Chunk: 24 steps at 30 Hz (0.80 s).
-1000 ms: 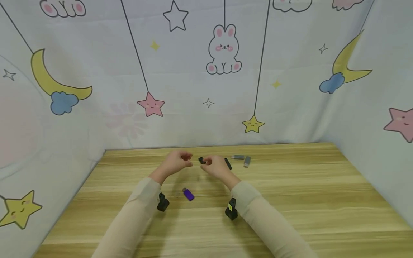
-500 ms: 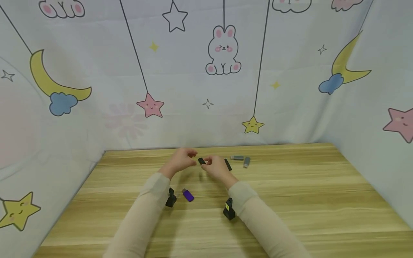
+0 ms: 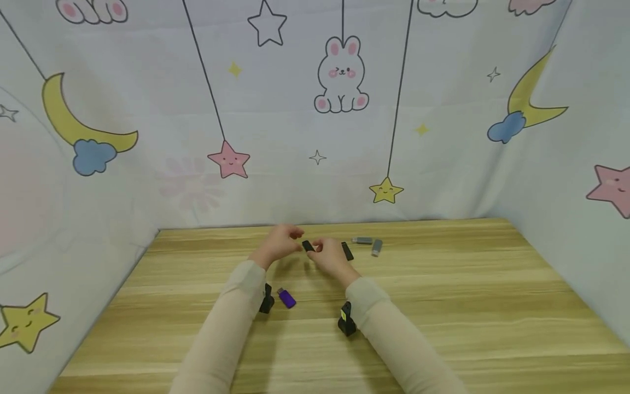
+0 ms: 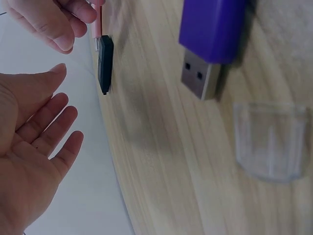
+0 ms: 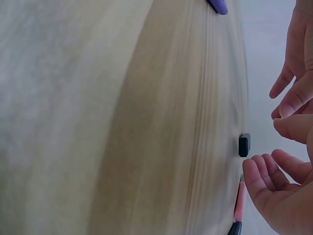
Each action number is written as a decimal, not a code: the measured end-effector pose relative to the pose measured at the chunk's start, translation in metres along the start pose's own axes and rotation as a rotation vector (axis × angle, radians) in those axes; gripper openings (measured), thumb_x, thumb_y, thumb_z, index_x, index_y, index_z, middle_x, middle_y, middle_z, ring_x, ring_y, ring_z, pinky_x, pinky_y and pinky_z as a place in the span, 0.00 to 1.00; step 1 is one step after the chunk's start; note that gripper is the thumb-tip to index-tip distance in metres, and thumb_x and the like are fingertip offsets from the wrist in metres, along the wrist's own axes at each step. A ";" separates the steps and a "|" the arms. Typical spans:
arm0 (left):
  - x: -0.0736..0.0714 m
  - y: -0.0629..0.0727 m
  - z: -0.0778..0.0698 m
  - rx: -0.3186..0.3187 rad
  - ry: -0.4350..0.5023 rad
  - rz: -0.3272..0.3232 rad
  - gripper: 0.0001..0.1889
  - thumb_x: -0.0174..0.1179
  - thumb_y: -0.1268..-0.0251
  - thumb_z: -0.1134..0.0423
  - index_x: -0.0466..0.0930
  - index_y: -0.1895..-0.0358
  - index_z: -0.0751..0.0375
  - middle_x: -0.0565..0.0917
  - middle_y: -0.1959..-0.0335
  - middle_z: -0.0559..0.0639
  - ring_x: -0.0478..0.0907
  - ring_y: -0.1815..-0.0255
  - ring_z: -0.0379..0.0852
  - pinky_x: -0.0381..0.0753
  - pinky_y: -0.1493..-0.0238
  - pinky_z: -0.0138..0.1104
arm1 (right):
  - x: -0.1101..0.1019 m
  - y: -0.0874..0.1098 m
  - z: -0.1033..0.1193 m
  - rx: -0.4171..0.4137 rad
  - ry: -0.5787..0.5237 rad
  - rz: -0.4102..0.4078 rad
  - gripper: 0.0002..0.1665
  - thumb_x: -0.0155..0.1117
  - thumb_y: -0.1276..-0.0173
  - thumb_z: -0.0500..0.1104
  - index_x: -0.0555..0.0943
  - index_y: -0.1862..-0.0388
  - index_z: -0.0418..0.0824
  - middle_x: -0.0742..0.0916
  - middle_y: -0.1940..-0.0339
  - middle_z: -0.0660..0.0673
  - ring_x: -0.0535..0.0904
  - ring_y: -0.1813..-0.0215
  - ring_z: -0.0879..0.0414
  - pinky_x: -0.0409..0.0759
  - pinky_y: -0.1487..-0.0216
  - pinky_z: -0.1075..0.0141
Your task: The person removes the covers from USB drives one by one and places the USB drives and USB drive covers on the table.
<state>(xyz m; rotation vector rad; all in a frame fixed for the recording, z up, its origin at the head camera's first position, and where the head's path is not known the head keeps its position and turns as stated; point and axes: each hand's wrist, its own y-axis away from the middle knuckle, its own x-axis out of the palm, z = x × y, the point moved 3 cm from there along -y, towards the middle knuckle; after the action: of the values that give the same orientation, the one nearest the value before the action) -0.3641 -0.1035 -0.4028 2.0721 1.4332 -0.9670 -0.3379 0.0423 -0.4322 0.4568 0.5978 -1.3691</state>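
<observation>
A black USB stick (image 3: 308, 246) lies on the table between the hands, also seen as a black stick (image 4: 105, 64) in the left wrist view. My left hand (image 3: 279, 242) hovers left of it, fingers loosely bent and apart, with nothing visible in them. My right hand (image 3: 328, 255) is just to its right; in the right wrist view a gap shows between thumb and fingers (image 5: 260, 174). Closer to me lies a purple USB stick (image 3: 287, 298), its metal plug bare. Beside that plug rests a clear plastic cap (image 4: 270, 142), hidden in the head view.
Right of the right hand lie another black stick (image 3: 347, 251) and two grey USB sticks (image 3: 362, 241), one turned differently. A pink stick (image 5: 239, 201) lies beyond the right hand. A printed cloth backdrop (image 3: 275, 191) stands behind the wooden table (image 3: 467, 284).
My left hand has moved right, closer to the black stick and the right hand. Its forearm and wrist camera shifted too, covering the clear cap in the head view. The right hand hardly moved.
</observation>
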 end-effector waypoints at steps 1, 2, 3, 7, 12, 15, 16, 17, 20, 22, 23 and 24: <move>0.001 -0.001 0.001 0.003 -0.006 -0.002 0.23 0.64 0.44 0.71 0.77 0.42 0.70 0.80 0.46 0.64 0.74 0.41 0.60 0.74 0.41 0.49 | 0.000 -0.001 0.000 -0.001 -0.002 -0.002 0.22 0.64 0.32 0.42 0.78 0.43 0.32 0.83 0.55 0.39 0.79 0.53 0.48 0.79 0.54 0.56; 0.002 -0.002 0.002 0.001 -0.006 -0.002 0.23 0.64 0.44 0.71 0.77 0.42 0.70 0.80 0.46 0.64 0.74 0.41 0.60 0.74 0.41 0.48 | 0.001 -0.001 -0.001 -0.001 -0.004 -0.002 0.22 0.64 0.32 0.42 0.78 0.43 0.32 0.83 0.55 0.38 0.79 0.54 0.48 0.78 0.55 0.56; 0.003 -0.003 0.003 0.000 -0.005 -0.002 0.24 0.64 0.44 0.71 0.77 0.42 0.71 0.80 0.45 0.64 0.74 0.41 0.60 0.74 0.41 0.48 | 0.001 -0.001 -0.001 -0.001 -0.007 -0.002 0.22 0.64 0.33 0.42 0.78 0.43 0.31 0.83 0.55 0.38 0.79 0.54 0.48 0.78 0.55 0.56; 0.007 -0.006 0.005 -0.009 0.022 0.010 0.24 0.65 0.45 0.71 0.76 0.42 0.72 0.79 0.44 0.65 0.73 0.40 0.61 0.73 0.40 0.48 | 0.003 -0.002 -0.002 0.010 -0.009 -0.002 0.23 0.64 0.32 0.43 0.78 0.42 0.31 0.83 0.54 0.38 0.78 0.54 0.48 0.78 0.55 0.56; 0.015 -0.010 0.006 -0.010 0.041 0.034 0.26 0.66 0.45 0.72 0.75 0.41 0.73 0.77 0.41 0.66 0.71 0.38 0.63 0.71 0.38 0.48 | 0.005 -0.001 -0.005 0.017 -0.005 -0.008 0.25 0.64 0.32 0.44 0.77 0.41 0.31 0.83 0.51 0.37 0.79 0.50 0.46 0.79 0.54 0.56; 0.018 -0.011 0.007 -0.016 0.042 0.039 0.27 0.66 0.46 0.73 0.74 0.40 0.74 0.75 0.40 0.67 0.70 0.37 0.63 0.71 0.37 0.48 | 0.006 -0.001 -0.005 0.013 -0.005 -0.012 0.25 0.64 0.32 0.44 0.77 0.41 0.30 0.83 0.50 0.36 0.79 0.48 0.45 0.79 0.51 0.55; 0.019 -0.011 0.007 -0.019 0.039 0.040 0.27 0.65 0.46 0.74 0.74 0.40 0.74 0.75 0.40 0.67 0.70 0.37 0.64 0.70 0.37 0.48 | 0.006 -0.001 -0.004 0.009 -0.002 -0.013 0.25 0.65 0.33 0.44 0.77 0.42 0.30 0.83 0.50 0.36 0.79 0.48 0.45 0.79 0.51 0.55; 0.020 -0.012 0.008 -0.023 0.035 0.043 0.27 0.65 0.46 0.74 0.73 0.40 0.74 0.75 0.40 0.68 0.69 0.37 0.64 0.70 0.37 0.48 | 0.006 -0.001 -0.004 0.005 -0.001 -0.014 0.25 0.65 0.33 0.43 0.77 0.42 0.30 0.83 0.50 0.36 0.79 0.48 0.45 0.79 0.50 0.54; 0.022 -0.014 0.009 -0.038 0.032 0.056 0.29 0.66 0.47 0.74 0.73 0.39 0.74 0.74 0.39 0.68 0.69 0.37 0.64 0.70 0.37 0.49 | 0.005 -0.001 -0.005 0.004 -0.002 -0.011 0.25 0.65 0.34 0.43 0.77 0.42 0.29 0.83 0.51 0.36 0.79 0.48 0.45 0.78 0.50 0.54; 0.024 -0.017 0.012 -0.047 0.045 0.071 0.30 0.67 0.48 0.73 0.72 0.38 0.73 0.74 0.39 0.68 0.69 0.37 0.63 0.71 0.38 0.49 | 0.005 -0.002 -0.005 0.001 0.002 -0.007 0.25 0.66 0.34 0.42 0.77 0.42 0.29 0.83 0.51 0.36 0.79 0.48 0.45 0.78 0.50 0.54; 0.025 -0.019 0.014 -0.042 0.050 0.078 0.30 0.68 0.48 0.73 0.72 0.38 0.73 0.75 0.39 0.68 0.70 0.37 0.63 0.72 0.38 0.48 | 0.005 -0.002 -0.005 0.002 0.001 -0.006 0.25 0.65 0.34 0.42 0.77 0.42 0.28 0.83 0.51 0.36 0.79 0.48 0.45 0.78 0.49 0.54; 0.026 -0.021 0.016 -0.043 0.054 0.083 0.31 0.69 0.48 0.72 0.72 0.38 0.72 0.75 0.40 0.67 0.71 0.38 0.62 0.73 0.40 0.48 | 0.006 -0.003 -0.006 0.002 0.005 -0.004 0.25 0.65 0.34 0.42 0.77 0.42 0.29 0.83 0.51 0.36 0.79 0.48 0.45 0.78 0.50 0.55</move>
<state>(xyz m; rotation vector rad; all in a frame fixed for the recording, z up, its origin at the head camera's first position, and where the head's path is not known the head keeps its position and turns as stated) -0.3831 -0.0912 -0.4321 2.1227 1.3708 -0.8466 -0.3409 0.0410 -0.4399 0.4612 0.6019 -1.3725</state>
